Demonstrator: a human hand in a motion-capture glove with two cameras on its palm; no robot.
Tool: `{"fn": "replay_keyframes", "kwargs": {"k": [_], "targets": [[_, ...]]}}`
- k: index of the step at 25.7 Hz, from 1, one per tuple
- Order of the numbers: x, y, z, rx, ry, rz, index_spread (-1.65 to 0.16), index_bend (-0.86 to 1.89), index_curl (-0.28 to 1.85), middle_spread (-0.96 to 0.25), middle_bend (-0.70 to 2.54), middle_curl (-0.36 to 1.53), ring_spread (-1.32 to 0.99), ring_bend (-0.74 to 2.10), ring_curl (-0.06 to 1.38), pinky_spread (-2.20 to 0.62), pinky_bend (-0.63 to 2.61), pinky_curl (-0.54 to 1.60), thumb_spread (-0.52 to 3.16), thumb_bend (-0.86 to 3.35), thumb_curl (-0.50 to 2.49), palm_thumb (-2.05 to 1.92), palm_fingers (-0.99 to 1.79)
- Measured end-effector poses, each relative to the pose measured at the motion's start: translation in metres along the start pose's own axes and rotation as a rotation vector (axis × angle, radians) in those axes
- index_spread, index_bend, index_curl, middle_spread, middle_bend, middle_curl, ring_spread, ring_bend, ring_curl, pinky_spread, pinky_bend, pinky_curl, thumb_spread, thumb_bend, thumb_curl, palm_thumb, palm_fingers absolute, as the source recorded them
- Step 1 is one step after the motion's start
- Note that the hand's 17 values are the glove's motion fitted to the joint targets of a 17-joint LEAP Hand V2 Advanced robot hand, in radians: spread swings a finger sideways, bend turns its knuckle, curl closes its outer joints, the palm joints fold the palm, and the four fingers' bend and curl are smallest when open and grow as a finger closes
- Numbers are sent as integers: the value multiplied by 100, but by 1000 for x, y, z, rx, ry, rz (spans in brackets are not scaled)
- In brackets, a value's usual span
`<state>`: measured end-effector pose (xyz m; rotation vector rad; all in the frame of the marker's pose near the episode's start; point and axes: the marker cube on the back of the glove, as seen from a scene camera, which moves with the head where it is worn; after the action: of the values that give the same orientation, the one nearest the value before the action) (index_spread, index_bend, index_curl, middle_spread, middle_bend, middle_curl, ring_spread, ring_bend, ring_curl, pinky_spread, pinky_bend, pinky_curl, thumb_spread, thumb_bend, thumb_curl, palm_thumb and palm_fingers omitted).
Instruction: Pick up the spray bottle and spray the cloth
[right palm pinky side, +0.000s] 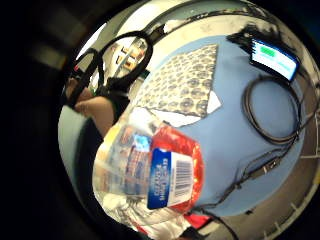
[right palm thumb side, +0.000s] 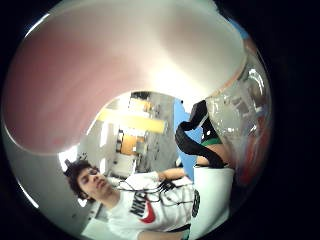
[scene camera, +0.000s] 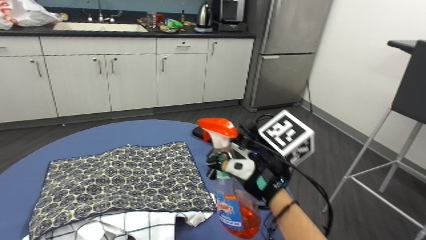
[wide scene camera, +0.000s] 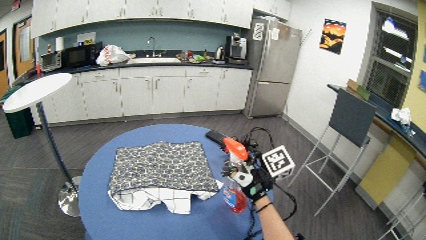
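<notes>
Gripping the spray bottle (scene camera: 231, 200) around its neck, the gloved right hand (scene camera: 249, 172) has its fingers curled round it, holding it upright over the blue table (scene camera: 100, 135); its orange trigger head (scene camera: 217, 127) sits above the fingers. The patterned cloth (scene camera: 120, 180) lies flat on the table just beside the held bottle, on the nozzle's side.

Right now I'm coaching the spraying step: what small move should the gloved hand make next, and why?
Probably squeeze the trigger. The right hand already grips the spray bottle by its neck, upright, beside the patterned cloth on the blue table, and the orange nozzle appears to face the cloth; if not, turn it first.
</notes>
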<state>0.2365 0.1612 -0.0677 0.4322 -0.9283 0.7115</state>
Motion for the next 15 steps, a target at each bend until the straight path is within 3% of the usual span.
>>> {"fn": "replay_keyframes", "kwargs": {"k": [5,15], "targets": [[-67,-74,48,-442,291,120,-20,9,23,-8,51,44,-8,57,40,9,34,27,85,4,48,89,113],[-22,-96,105,-799,731,395,-16,11,24,-8,52,45,-9,57,41,6,36,29,89,-1,52,89,117]]}}
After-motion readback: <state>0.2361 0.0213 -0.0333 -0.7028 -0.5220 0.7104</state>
